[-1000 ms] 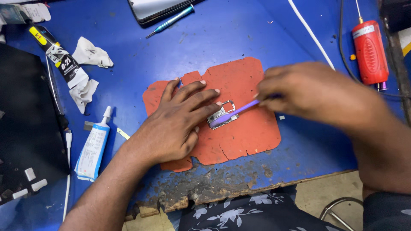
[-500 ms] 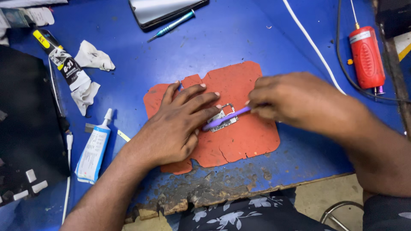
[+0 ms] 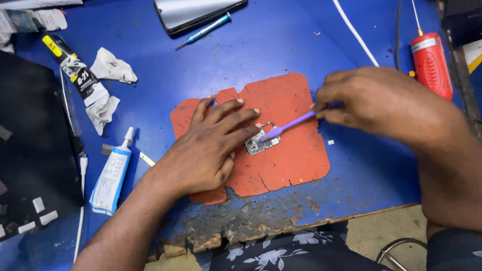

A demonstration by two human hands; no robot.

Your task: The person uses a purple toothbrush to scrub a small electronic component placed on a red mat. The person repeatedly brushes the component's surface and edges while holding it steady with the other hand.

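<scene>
The small circuit board [image 3: 262, 141] lies near the middle of the orange mat [image 3: 288, 165], pinned at its left edge by the spread fingers of the left hand [image 3: 211, 150]. The right hand [image 3: 381, 103] grips a purple brush [image 3: 288, 125], whose long axis slants down-left, tip on the board. The mat rests on a scuffed blue worktop [image 3: 281, 45], with a white tube [image 3: 111, 173] to the left.

Small electronics repair workbench. Evidence: worn blue tabletop [image 3: 281, 45], front edge chipped and crumbling; torn orange work mat [image 3: 286, 165] at centre carrying a small circuit board [image 3: 262, 143]; precision screwdriver [image 3: 203, 31] and dark phone-like slab [image 3: 193, 12] at top; adhesive tubes [image 3: 111, 173] at left; red handheld tool [image 3: 432, 62] upper right.
</scene>
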